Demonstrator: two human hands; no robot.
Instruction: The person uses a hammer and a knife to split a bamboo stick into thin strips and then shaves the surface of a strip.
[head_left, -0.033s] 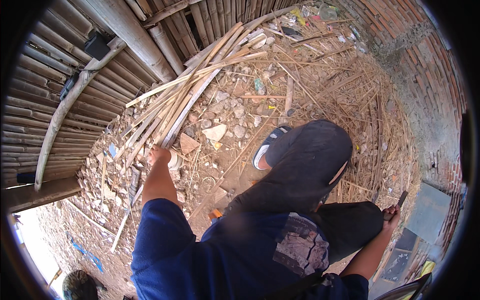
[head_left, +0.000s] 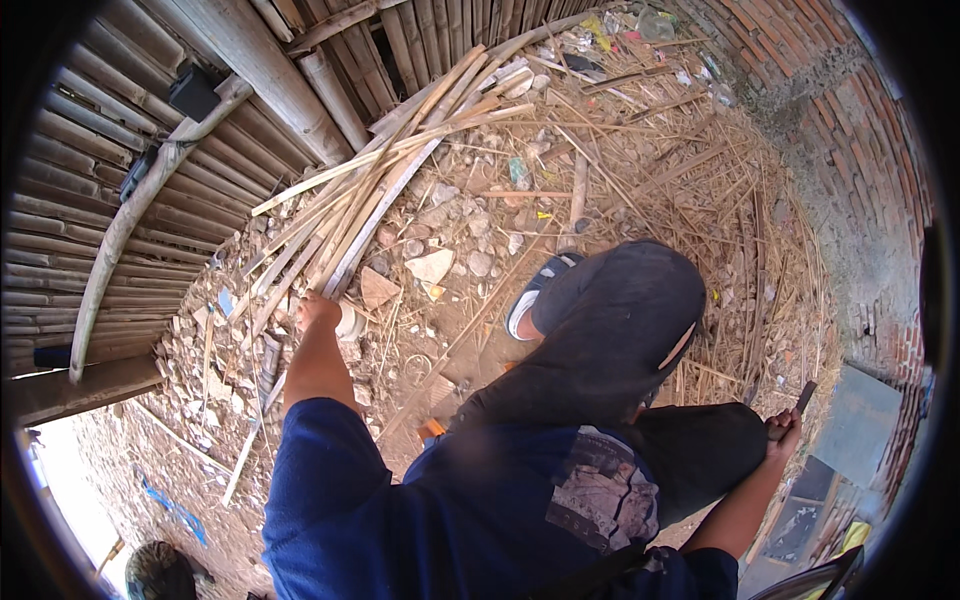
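Observation:
My left hand (head_left: 318, 311) is closed around the near ends of a bundle of long pale bamboo strips (head_left: 372, 205). The strips fan out away from me over the rubble, and several cross one another. How many lie inside my fingers is hidden. Out to the right, beside my bent knee, my right hand (head_left: 786, 436) grips a short dark knife (head_left: 805, 397). Its blade points up and away from me, and the fingers partly cover its brown handle.
A bamboo slat wall (head_left: 110, 240) with a curved pole (head_left: 118, 225) stands at left. Stones and broken tile (head_left: 378, 288) cover the ground. Dry straw and sticks (head_left: 745, 250) lie at right before a brick wall (head_left: 870, 170). A grey panel (head_left: 858, 420) leans there. Blue cord (head_left: 172, 508) lies at lower left.

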